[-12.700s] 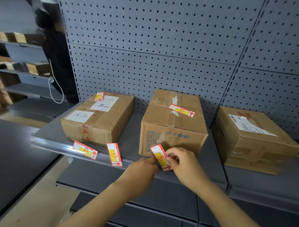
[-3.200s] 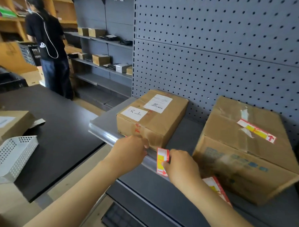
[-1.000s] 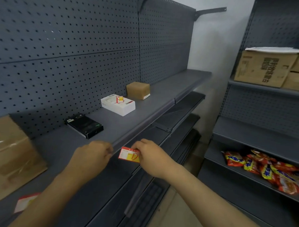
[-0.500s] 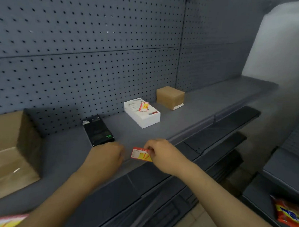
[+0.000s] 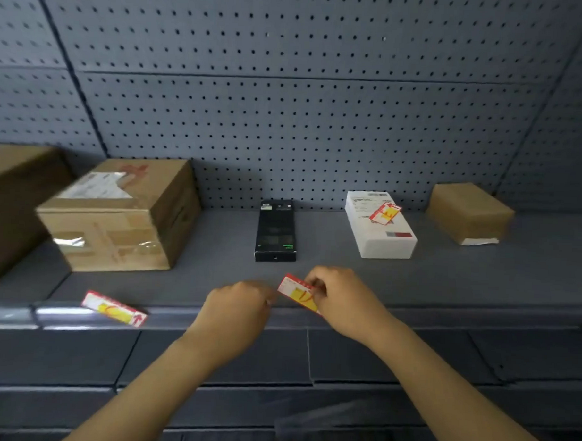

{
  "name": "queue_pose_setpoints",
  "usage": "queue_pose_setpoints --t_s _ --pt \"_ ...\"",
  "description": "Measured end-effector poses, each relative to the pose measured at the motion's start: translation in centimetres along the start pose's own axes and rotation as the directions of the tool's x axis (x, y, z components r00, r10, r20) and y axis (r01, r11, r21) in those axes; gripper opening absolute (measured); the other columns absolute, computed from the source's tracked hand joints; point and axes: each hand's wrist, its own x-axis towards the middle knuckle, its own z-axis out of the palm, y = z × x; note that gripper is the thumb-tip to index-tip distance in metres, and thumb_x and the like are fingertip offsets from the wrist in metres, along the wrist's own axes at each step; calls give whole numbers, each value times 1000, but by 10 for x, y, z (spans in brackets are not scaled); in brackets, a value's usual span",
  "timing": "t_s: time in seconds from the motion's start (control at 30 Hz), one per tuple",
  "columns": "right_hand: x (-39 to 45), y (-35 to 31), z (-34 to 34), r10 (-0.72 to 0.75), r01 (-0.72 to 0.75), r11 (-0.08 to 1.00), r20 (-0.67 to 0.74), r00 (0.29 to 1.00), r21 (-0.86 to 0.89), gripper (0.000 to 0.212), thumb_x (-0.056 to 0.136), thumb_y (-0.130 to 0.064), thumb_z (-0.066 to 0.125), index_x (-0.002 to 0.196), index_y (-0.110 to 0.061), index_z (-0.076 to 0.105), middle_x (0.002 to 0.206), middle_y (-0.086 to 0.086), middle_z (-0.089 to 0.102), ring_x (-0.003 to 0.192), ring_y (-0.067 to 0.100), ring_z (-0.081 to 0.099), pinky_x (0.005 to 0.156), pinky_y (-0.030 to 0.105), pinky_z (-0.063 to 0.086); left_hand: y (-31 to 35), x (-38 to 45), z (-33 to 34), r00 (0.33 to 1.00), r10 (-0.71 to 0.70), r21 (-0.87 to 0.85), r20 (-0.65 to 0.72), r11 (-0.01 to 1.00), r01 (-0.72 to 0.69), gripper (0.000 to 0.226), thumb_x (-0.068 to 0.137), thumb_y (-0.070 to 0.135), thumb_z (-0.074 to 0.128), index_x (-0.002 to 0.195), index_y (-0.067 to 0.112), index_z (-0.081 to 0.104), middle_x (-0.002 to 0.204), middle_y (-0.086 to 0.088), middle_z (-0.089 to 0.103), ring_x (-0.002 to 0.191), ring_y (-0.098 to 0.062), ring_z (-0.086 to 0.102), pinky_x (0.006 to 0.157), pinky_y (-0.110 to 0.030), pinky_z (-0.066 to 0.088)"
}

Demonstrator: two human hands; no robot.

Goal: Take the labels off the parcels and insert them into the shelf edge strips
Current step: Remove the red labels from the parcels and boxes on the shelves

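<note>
Red-and-yellow label [image 5: 299,293] was being fed into the shelf edge strip [image 5: 445,315], just in front of the black box [image 5: 276,231].

From the head view, the label was pinched at its right end by the right hand [image 5: 341,301], tilted, lower edge at the strip. Probably thin, light and bendy card, so it's best gripped by the ends and slid in flat. The left hand [image 5: 237,306] was curled at the strip beside it, fingers drawn together, holding nothing that could be made out. Another label [image 5: 114,308] was seen sitting in the strip to the left; one was left on the white parcel [image 5: 379,226].
</note>
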Motion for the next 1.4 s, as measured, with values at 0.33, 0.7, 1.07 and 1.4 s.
queue_pose_setpoints --t_s 0.33,0.7,1.07,1.4 --pt "18 -9 17 -34 39 992 -45 998 123 13 89 -9 59 97 -17 65 90 -6 65 76 6 64 69 24 57 -12 -5 14 997 66 -13 -33 998 -66 24 91 15 46 104 23 65 108 -1 68 96 -25 63 78 -37 54" --pt "17 -17 25 -42 54 989 -88 995 139 11 86 -13 66 93 -20 70 79 -14 65 65 -8 59 58 5 48 -13 0 17 990 131 66 50 989 -134 21 90 8 46 98 16 64 100 -9 69 88 -30 66 74 -38 57" --pt "8 -26 35 -131 131 983 13 991 -125 16 90 -18 56 102 -19 67 100 5 66 91 23 59 74 37 51 -16 -4 16 988 150 50 32 987 -151 18 88 8 49 98 18 61 104 -5 68 88 -25 66 73 -33 52" --pt "1 -14 18 -130 126 984 -22 991 -128 22 94 -23 53 114 -21 61 115 1 63 106 16 54 89 30 47 -15 4 -3 981 187 67 -56 981 -183 11 81 23 63 90 26 69 87 0 73 78 -22 69 66 -31 54"
